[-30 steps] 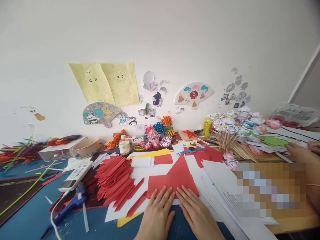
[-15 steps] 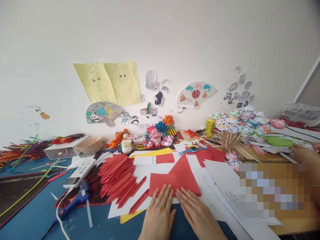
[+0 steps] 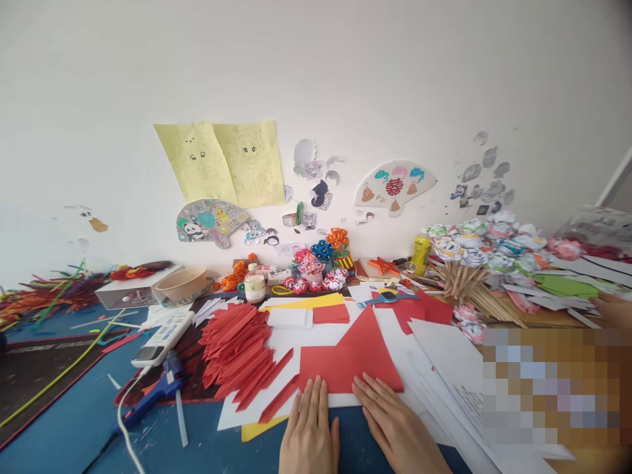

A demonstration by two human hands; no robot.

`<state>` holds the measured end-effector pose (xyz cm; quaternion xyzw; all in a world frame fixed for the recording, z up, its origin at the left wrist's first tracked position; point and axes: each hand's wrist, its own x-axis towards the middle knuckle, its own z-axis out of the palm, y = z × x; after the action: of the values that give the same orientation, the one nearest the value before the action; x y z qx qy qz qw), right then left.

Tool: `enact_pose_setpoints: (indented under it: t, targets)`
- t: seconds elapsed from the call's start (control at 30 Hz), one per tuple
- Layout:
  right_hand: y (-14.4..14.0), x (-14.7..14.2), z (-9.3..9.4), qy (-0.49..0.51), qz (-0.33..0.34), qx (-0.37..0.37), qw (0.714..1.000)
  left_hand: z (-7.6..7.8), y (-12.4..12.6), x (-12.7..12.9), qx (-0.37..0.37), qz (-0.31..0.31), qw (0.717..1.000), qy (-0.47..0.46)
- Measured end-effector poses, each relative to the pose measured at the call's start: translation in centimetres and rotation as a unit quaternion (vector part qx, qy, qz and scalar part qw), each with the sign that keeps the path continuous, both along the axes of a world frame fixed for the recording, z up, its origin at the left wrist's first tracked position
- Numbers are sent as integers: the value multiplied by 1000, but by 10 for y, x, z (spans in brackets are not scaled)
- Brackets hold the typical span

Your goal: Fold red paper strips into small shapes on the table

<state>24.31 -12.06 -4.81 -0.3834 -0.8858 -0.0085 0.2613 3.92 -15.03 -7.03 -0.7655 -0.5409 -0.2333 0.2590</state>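
From the head view, the left hand [image 3: 310, 428] and right hand [image 3: 395, 428] both lie flat and open, gripping nothing, with fingertips pressing the near edge of a folded red paper [image 3: 348, 359] that rests on white sheets [image 3: 296, 342] on the table [image 3: 64, 421], just ahead of both hands. Only the near edge is pinned, so the raised triangular flap farther from the hands could spring up or the crease could run crooked if either hand drags unevenly. The white sheets beneath look loose and could slide, carrying the red paper off line. Just left of the left hand, a stack of folded red strips [image 3: 234, 349] could scatter if brushed, and beyond it a blue glue gun [image 3: 155, 395] trails a cord.
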Motion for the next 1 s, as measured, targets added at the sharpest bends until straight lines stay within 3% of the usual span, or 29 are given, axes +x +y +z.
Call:
enact_pose_setpoints:
  t: [0.13,0.5,0.7,1.0]
  targets:
    - [-1,0,-1,-19,-7,-2,1000,-6,-1,1,24,35,998,-36]
    - [-1,1,1,-33,-6,-10,999,-5,-8,-12,22,67,997,8]
    - [-3,0,4,-39,-9,-11,999,-5,-19,-22,40,102,994,-19]
    - [-1,-6,-6,-37,-19,59,997,16,-1,16,25,6,1000,4]
